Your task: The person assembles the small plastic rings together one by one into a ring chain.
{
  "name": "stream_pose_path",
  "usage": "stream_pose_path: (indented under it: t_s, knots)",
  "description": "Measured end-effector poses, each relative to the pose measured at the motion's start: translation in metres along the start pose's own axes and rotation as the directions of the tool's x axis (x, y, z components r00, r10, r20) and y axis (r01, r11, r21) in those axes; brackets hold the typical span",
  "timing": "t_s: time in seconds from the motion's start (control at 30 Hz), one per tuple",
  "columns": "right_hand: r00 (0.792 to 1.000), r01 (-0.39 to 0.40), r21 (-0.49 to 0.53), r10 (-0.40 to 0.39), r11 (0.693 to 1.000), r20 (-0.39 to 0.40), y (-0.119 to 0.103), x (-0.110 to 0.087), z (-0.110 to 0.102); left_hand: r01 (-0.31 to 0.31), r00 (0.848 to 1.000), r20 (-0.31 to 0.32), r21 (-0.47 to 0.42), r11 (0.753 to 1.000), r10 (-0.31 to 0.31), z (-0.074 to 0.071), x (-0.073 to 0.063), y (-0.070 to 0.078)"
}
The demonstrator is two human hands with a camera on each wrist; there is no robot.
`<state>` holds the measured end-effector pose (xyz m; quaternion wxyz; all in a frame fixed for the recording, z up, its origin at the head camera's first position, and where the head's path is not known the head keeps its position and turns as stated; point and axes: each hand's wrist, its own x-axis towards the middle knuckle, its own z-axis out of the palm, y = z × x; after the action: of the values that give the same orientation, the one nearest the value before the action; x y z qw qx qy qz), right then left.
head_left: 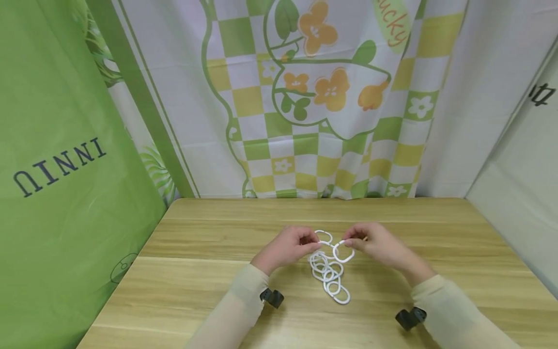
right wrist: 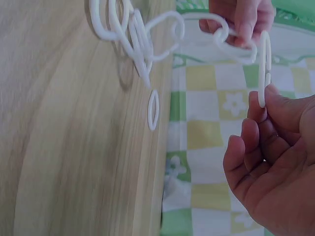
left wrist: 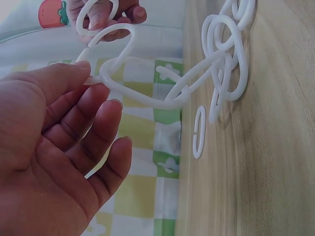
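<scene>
In the head view my left hand (head_left: 287,248) pinches the end link of a white plastic link chain. The left wrist view shows this raised link (left wrist: 129,44) with a gap in its side, between thumb and index finger. The rest of the chain (left wrist: 242,73) trails down into a heap on the table. Facing it, my right hand (head_left: 380,245) pinches a white C-link (right wrist: 262,73) between thumb and fingertips, very near the chain's end. Whether the two links are hooked together I cannot tell. Beyond the heap lies a single loose link (right wrist: 150,110).
The wooden table (head_left: 174,291) stretches around both hands. A checked, flowered curtain (head_left: 305,145) hangs at its far edge, with green cloth (head_left: 52,242) on the left and a pale panel (head_left: 519,194) on the right. Both wrists carry a black camera (head_left: 272,297).
</scene>
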<state>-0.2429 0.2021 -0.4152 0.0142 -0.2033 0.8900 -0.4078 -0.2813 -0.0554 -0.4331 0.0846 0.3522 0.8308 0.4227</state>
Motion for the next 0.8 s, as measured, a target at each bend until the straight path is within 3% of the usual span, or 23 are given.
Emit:
stream_pose_path:
  t_s: [0.27, 0.8]
  knots:
    - [0.999, 0.018, 0.015, -0.018, 1.0, 0.028, -0.006, 0.002, 0.008, -0.042, 0.999, 0.011, 0.015, 0.999, 0.042, 0.001, 0.0, 0.003]
    - [0.998, 0.048, 0.055, -0.05, 0.997, 0.043, -0.001, 0.0, 0.017, -0.044, 0.999, 0.018, 0.038, 0.998, 0.043, 0.003, 0.0, 0.005]
